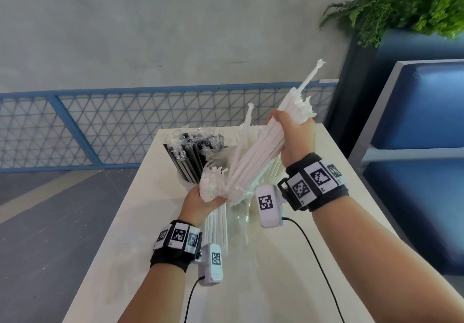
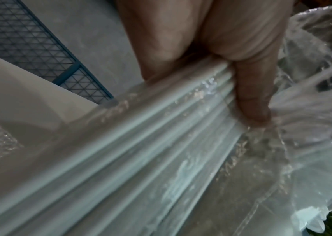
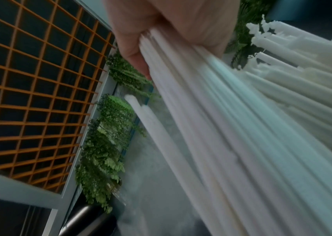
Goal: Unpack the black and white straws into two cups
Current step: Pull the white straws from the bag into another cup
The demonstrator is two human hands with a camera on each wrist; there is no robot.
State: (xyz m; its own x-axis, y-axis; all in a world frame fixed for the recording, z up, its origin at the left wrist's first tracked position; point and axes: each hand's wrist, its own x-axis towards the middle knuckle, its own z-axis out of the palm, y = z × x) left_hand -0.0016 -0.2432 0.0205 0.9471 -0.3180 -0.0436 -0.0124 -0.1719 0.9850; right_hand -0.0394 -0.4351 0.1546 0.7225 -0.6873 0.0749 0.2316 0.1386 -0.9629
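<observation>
Right hand [image 1: 295,134] wrapped round a fat sheaf of white straws [image 1: 261,152], lifted above the table [image 1: 140,222]; left hand [image 1: 200,203] clutching the bag-end bundle. Loose outer straws, bound to slip and scatter. Black straws [image 1: 190,157] already cupped, close enough to topple.

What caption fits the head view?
Both hands, left hand and right hand, grip white straws above the table.
</observation>
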